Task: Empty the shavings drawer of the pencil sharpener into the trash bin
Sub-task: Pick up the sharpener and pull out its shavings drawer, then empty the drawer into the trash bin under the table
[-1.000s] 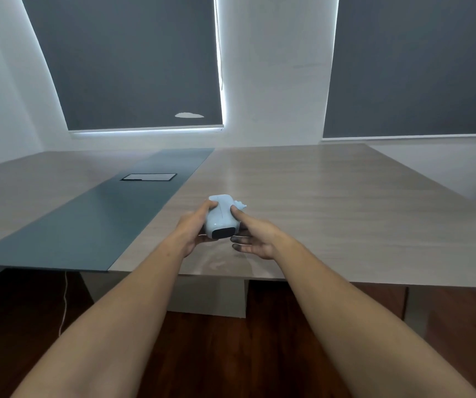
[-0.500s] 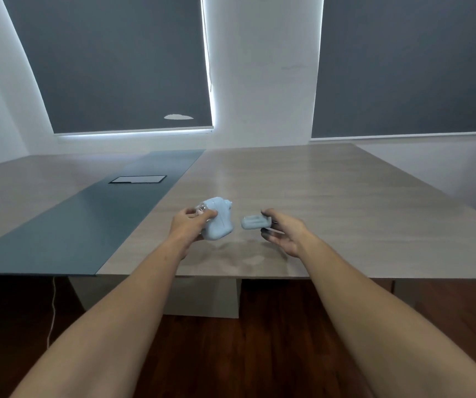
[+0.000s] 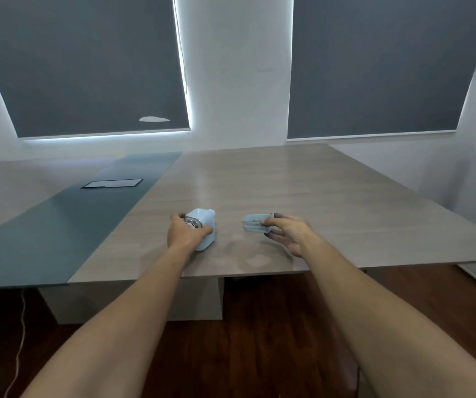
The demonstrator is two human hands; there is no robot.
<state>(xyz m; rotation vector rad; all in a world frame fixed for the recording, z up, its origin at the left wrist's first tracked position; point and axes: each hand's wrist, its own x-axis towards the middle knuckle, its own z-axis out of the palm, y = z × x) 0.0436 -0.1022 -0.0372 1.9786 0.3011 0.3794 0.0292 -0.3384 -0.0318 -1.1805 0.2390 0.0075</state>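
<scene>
Left hand (image 3: 186,234) closed around the sharpener (image 3: 204,229), thumb on the near side and fingers over the far left side. Pale blue sharpener, resting on the desk (image 3: 302,191) near the front edge or held just on it; contact with the surface hard to confirm. Metal front face with a round opening turned toward the left hand, partly covered by it.

Right hand (image 3: 289,234) half open, with thumb and index finger pinching the drawer (image 3: 252,223) at its right end, the other fingers spread loose below. Dark marks on the fingertips (image 3: 279,215). Drawer fully out of the sharpener, held a little above the desk, to the right of the sharpener and clearly apart from it. Small, shallow, pale blue tray, open side up and about level; contents too small to tell.

Both forearms stretched forward from the bottom of the view, over the front edge of the desk.

Light wood desk top, with a grey-blue strip (image 3: 67,214) along the left part and a dark-framed rectangular panel (image 3: 112,183) set in that strip, far from both hands. Behind the desk a white wall with two windows, each covered by a dark blind (image 3: 87,61). Dark wood floor (image 3: 259,354) below, and a thin white cable (image 3: 20,349) at the lower left.
</scene>
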